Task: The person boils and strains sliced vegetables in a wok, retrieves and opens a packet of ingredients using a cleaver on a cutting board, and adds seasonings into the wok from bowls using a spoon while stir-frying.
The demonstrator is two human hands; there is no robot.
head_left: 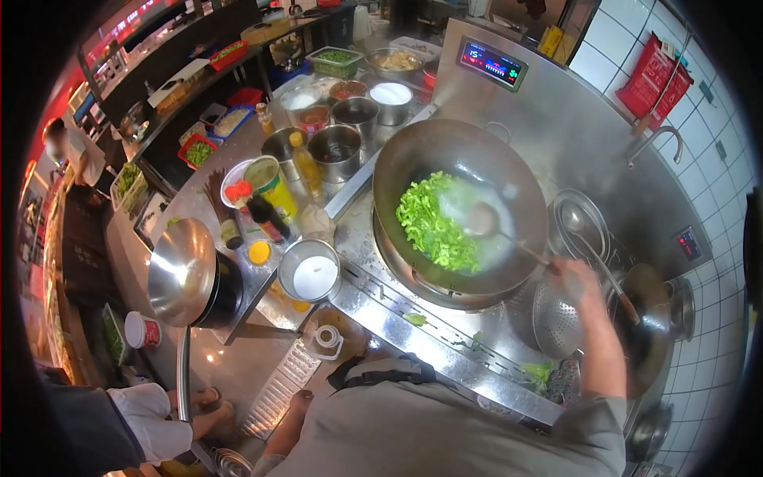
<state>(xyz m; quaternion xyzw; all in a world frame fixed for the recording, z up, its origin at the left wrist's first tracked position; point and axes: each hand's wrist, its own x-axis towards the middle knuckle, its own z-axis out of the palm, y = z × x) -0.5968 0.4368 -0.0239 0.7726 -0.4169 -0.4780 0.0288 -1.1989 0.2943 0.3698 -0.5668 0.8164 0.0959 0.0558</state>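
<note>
My right hand (pixel 574 280) is closed around the handle of a ladle (pixel 482 220), whose bowl rests in cloudy, steaming liquid in a large wok (pixel 509 167). Chopped green vegetables (pixel 433 222) are heaped on the wok's left side. Just below the right hand, a perforated strainer (pixel 554 318) leans by the stove. My left hand (pixel 300 400) hangs low beside my waist with fingers curled, and nothing shows in it. Close to that hand, a grated metal drain cover (pixel 284 380) lies below the counter.
Metal pots of sauces (pixel 335 151) and an oil bottle (pixel 305 165) stand left of the stove. A pot of white liquid (pixel 310 270) sits at the counter's front edge. A shiny pan (pixel 183 262) is further left. Another person's legs (pixel 159 421) show at lower left.
</note>
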